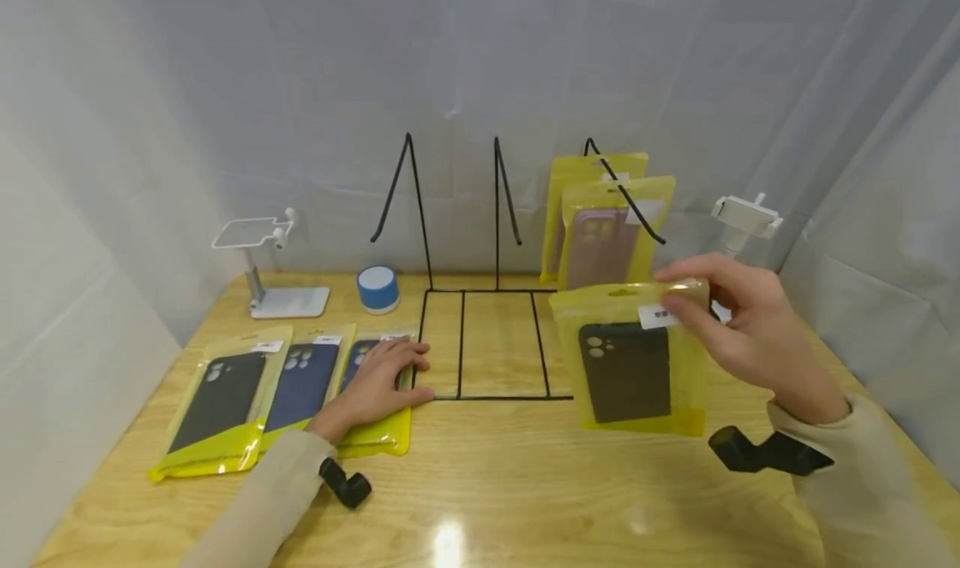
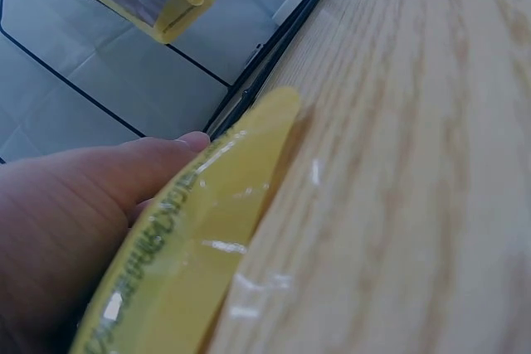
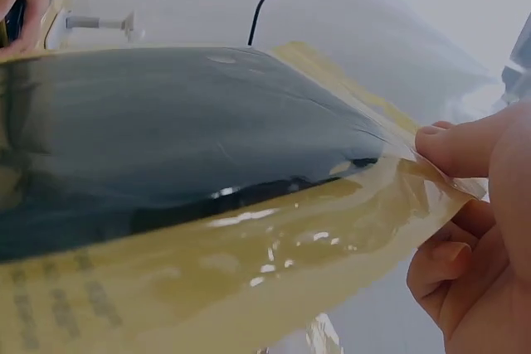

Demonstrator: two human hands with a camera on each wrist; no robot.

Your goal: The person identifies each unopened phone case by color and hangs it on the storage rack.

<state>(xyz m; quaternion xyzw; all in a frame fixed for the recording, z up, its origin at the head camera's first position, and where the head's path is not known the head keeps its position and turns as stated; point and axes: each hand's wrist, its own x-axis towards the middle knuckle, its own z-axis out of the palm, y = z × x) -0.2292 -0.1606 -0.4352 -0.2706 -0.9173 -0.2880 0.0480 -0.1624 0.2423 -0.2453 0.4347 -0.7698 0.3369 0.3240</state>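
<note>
A: Head view: a yellow-bagged black case (image 1: 632, 356) is pinched at its top corner by the right hand (image 1: 738, 330), held upright just before the wire rack (image 1: 495, 301). The left hand (image 1: 378, 380) lies flat, fingers relaxed, on a bagged case (image 1: 375, 401) on the table (image 1: 525, 485).

B: Left wrist view: only that bag's edge (image 2: 207, 238) under the fingers is shown. Right wrist view: the pinch is confirmed; the rack's hooks are hidden there. The bag's hang hole is best lined up level with a hook.

Wooden table (image 1: 525, 485) — yellow packets (image 1: 225, 397), wire rack (image 1: 487, 343)

Phone case packs (image 1: 628, 359): six. Phone stands (image 1: 270, 259): two. Speaker (image 1: 377, 289): one.
</note>
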